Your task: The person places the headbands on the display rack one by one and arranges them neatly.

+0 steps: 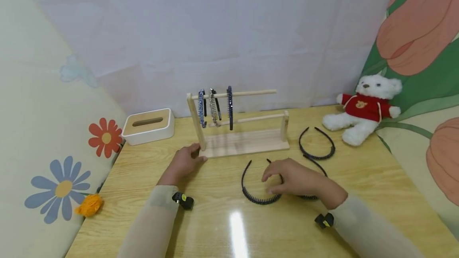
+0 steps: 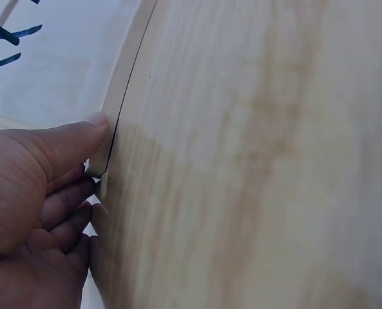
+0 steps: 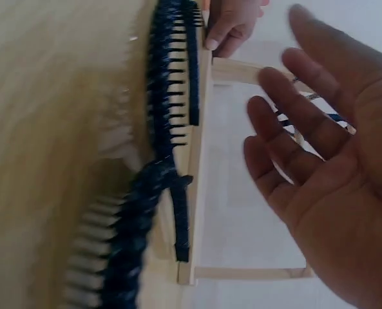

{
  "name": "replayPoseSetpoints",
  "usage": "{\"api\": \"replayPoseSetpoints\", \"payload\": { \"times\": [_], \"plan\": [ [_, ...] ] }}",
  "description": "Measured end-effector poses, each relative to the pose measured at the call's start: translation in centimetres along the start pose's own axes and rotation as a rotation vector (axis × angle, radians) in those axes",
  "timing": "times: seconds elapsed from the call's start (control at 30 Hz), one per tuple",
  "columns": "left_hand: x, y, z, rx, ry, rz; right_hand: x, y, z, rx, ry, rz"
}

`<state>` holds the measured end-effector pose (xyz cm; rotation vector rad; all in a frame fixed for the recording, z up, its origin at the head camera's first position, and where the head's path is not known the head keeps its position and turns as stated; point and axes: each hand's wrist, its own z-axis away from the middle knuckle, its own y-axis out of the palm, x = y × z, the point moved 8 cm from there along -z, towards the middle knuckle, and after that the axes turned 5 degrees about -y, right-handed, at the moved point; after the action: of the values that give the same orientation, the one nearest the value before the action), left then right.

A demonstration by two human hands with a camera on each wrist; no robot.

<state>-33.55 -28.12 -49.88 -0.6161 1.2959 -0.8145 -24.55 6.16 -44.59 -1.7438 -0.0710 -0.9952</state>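
Observation:
A wooden headband stand stands mid-table, three beaded headbands hanging from its upper bar: a light blue one, a silver one and a dark blue one. My left hand holds the left end of the base, thumb along its front edge. Over the table, my right hand hovers with relaxed fingers and nothing in them. Below it lies a dark toothed headband. Another dark headband is partly hidden behind that hand, and a third lies farther back.
A white tissue box with a wooden lid stands left of the stand. At the back right sits a white teddy bear in a red sweater. An orange fluffy ball lies at the table's left edge.

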Motion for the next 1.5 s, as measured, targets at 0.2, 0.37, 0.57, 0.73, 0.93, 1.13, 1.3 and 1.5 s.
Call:
{"api": "replayPoseSetpoints", "payload": {
  "times": [0.2, 0.37, 0.57, 0.73, 0.93, 1.13, 1.3, 1.5],
  "plan": [
    [0.1, -0.1, 0.0, 0.001, 0.006, 0.012, -0.9, 1.3, 0.8, 0.085, -0.048, 0.198],
    [0.0, -0.1, 0.0, 0.003, 0.011, 0.007, -1.2, 1.7, 0.8, 0.101, -0.103, 0.314],
    [0.0, -0.3, 0.0, 0.001, 0.003, 0.002, -0.5, 2.4, 0.0, 0.119, -0.17, 0.401],
    [0.0, -0.3, -0.2, -0.002, -0.004, 0.003, 0.7, 3.4, -0.8, 0.153, -0.175, 0.353],
    [0.2, -0.1, -0.1, 0.003, -0.002, 0.002, 2.6, 3.8, -1.4, 0.12, -0.249, 0.182],
    [0.2, 0.0, -0.1, 0.001, 0.012, 0.001, 1.9, 3.5, -1.7, 0.059, -0.091, -0.163],
    [0.1, -0.1, 0.1, 0.002, 0.01, 0.001, 0.7, 2.4, -1.7, -0.064, 0.03, -0.455],
    [0.0, -0.1, 0.0, 0.005, -0.006, -0.001, -0.7, 0.7, -1.5, -0.263, 0.077, -0.707]
  ]
}}
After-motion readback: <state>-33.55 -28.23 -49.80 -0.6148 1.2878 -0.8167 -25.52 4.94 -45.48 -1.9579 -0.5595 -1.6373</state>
